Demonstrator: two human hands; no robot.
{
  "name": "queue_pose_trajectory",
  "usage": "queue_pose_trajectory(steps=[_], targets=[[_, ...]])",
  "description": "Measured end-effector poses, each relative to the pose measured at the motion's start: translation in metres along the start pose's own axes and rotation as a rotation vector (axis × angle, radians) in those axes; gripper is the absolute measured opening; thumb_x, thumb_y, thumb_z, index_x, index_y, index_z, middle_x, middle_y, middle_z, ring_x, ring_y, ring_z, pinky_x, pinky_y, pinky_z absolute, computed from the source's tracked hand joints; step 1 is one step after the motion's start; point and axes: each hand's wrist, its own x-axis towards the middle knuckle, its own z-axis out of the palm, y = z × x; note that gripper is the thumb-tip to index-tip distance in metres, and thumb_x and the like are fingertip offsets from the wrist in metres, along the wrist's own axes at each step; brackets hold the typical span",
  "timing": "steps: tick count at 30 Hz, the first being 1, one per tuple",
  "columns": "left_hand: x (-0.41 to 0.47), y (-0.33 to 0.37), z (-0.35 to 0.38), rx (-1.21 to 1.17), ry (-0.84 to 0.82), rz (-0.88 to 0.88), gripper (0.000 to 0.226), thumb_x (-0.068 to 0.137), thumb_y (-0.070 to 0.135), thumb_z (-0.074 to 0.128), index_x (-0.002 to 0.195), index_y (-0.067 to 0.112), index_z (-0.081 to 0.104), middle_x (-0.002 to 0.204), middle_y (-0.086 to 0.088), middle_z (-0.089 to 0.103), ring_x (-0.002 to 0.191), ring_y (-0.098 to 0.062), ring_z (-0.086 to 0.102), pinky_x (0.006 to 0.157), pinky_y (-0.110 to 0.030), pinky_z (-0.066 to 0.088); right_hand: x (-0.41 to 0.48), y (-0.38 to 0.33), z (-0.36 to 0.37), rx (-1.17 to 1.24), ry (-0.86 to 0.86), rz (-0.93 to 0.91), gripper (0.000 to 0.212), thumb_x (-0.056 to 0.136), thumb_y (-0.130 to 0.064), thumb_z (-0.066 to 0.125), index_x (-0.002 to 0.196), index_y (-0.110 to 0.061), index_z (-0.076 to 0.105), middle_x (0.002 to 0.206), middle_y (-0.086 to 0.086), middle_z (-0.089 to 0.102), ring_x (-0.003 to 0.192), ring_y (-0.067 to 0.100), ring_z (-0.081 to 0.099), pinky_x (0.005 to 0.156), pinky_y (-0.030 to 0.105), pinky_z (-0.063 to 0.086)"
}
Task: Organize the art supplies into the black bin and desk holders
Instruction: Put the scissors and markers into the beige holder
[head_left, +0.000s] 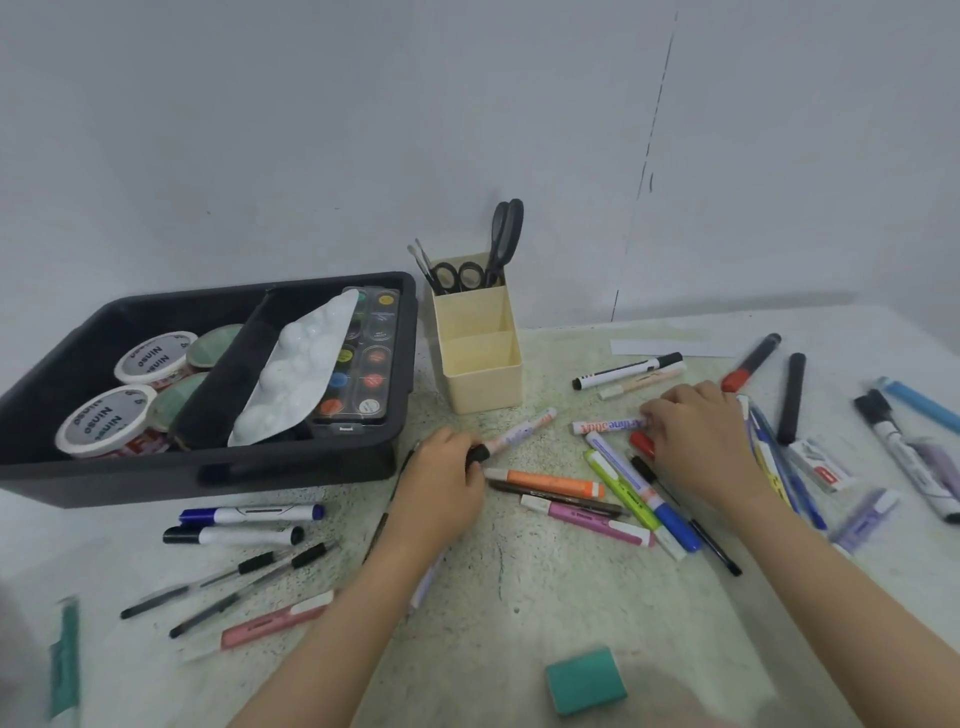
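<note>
The black bin (291, 467) sits at the left, holding paint tubs (150, 358), a white palette (301, 369) and a watercolour set (371, 358). A cream desk holder (480, 358) stands beside it with scissors (504, 239) and brushes in its back section. My left hand (444, 478) grips the black-capped end of a pinkish-white marker (522, 428). My right hand (698, 441) pinches the end of a white lettered marker (608, 426). Orange (550, 483), green (618, 483), blue-capped (660, 509) and pink (597, 522) markers lie between my hands.
Whiteboard markers (244, 525) and thin black pens (228, 582) lie at the front left, with a pink highlighter (270, 621). More markers (909, 457) and an eraser (826, 465) are scattered at the right. A teal block (584, 680) lies near the front edge.
</note>
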Motion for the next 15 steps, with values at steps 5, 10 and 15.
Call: queue_pose_trajectory(steps=[5,10,15], targets=[[-0.004,0.015,-0.006,-0.28,0.197,0.021,0.02,0.088,0.01,0.06,0.106,0.018,0.065,0.097,0.007,0.058,0.088,0.0,0.055,0.078,-0.014,0.047,0.005,0.008,-0.006,0.037,-0.012,0.009,0.015,0.091,-0.029,0.056,0.1,-0.024,0.066,0.1,0.0,0.065,0.1,0.025,0.05,0.084,0.036,0.028],[0.006,0.041,-0.028,-0.573,0.349,-0.012,0.021,0.087,0.007,0.063,0.1,0.024,0.061,0.098,0.006,0.064,0.088,-0.002,0.061,0.08,-0.015,0.05,0.006,-0.007,-0.024,0.826,0.036,0.097,0.006,0.086,-0.028,0.067,0.089,-0.023,0.066,0.083,-0.008,0.065,0.081,0.008,0.057,0.069,0.018,0.039],[0.023,0.057,-0.054,-0.671,0.541,0.044,0.024,0.087,0.002,0.062,0.106,0.016,0.059,0.098,0.007,0.064,0.089,-0.003,0.063,0.08,-0.016,0.05,0.027,-0.042,-0.04,1.278,0.275,0.169,0.025,0.08,-0.019,0.074,0.092,-0.019,0.052,0.083,-0.001,0.059,0.069,0.01,0.053,0.058,0.008,0.042]])
